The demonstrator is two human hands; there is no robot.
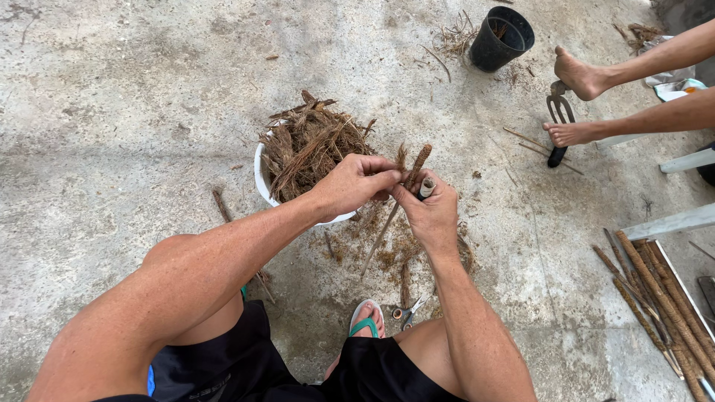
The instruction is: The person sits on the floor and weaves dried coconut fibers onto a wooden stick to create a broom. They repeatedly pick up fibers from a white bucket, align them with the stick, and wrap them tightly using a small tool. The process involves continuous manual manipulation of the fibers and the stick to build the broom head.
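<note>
A black pot [501,39], a hand fork [558,119] by another person's feet [577,74], and scissors [408,313] on concrete.

At the right edge of the frame, behind another person's legs, a crumpled white and teal plastic package with an orange patch [674,87] is lying on the concrete.

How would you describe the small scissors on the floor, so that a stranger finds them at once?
Start from the white bowl heaped with brown fibre, then look down to the green sandal. The scissors lie just right of it, the only metal thing among the scraps.
</note>
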